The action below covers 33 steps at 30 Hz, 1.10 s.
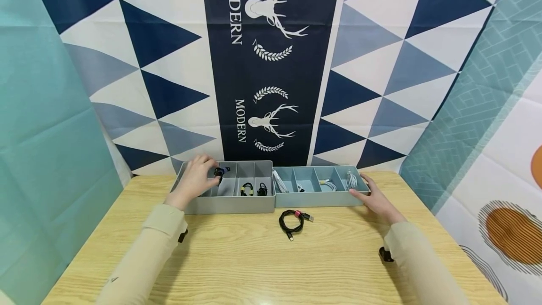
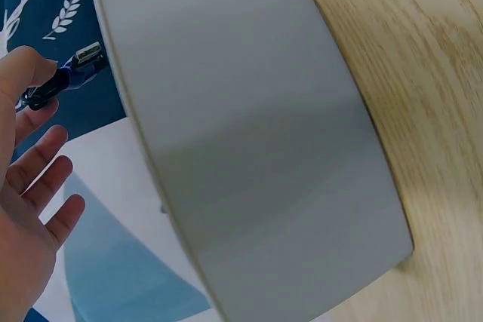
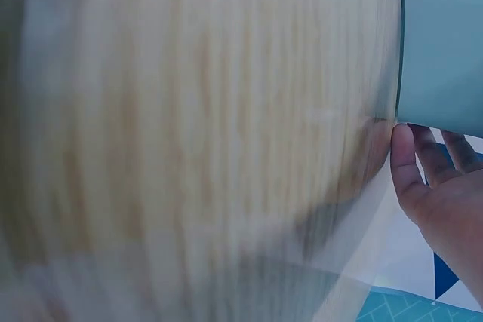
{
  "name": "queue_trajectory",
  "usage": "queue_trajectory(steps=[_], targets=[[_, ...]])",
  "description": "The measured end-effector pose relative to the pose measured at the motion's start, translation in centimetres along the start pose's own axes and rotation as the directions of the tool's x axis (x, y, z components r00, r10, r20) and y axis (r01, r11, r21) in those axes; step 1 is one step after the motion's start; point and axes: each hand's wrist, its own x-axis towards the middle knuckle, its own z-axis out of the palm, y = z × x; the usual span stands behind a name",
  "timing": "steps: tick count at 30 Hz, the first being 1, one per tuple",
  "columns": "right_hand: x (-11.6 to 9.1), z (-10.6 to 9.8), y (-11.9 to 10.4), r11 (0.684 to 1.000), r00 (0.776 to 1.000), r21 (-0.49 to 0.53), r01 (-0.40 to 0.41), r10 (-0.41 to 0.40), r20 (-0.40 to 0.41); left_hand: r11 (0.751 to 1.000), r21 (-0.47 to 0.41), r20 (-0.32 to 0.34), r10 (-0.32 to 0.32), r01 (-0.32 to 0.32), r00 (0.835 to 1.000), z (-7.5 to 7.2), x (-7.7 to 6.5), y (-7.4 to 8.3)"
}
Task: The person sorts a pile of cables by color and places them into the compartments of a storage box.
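My left hand (image 1: 195, 177) is over the left part of the grey divided box (image 1: 230, 205). Between thumb and forefinger it pinches a dark bundled USB cable (image 1: 220, 171) with a blue tie. In the left wrist view, the metal plug of that cable (image 2: 72, 73) sticks out past the fingertips, while the other fingers are spread. My right hand (image 1: 374, 199) holds the right end of the light blue divided box (image 1: 317, 199), thumb at the front corner and fingers at the end wall. The right wrist view shows the thumb (image 3: 405, 160) against the box's edge.
A coiled black USB cable (image 1: 291, 222) with a red tie lies on the wooden table (image 1: 271, 262) in front of the boxes. Dark cables (image 1: 247, 189) sit in the grey box's compartments, white ones (image 1: 328, 184) in the blue box's. Patterned cloth (image 1: 271, 60) hangs behind.
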Motion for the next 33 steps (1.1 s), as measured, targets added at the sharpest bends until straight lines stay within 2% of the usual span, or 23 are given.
queue_trajectory(steps=[9, 17, 25, 33], targets=[[0.0, -0.1, 0.0, 1.0, 1.0, 0.022, 0.005, -0.005, 0.007, 0.998, -0.012, 0.014, -0.061, 0.061, 0.998, 1.2, 0.1, -0.9], [-0.1, 0.0, -0.2, 1.0, 1.0, 0.017, 0.008, -0.008, 0.008, 0.995, -0.009, 0.053, -0.099, 0.1, 0.994, 2.4, 0.0, -1.4], [0.1, 0.1, 0.3, 1.0, 1.0, 0.027, 0.016, -0.016, 0.0, 0.991, 0.004, 0.096, -0.136, 0.136, 0.986, 3.3, 0.3, -0.9], [-0.2, 0.1, -0.3, 1.0, 1.0, 0.018, 0.017, -0.017, 0.008, 0.987, 0.006, 0.135, -0.16, 0.16, 0.978, 4.1, 0.7, -0.5]])
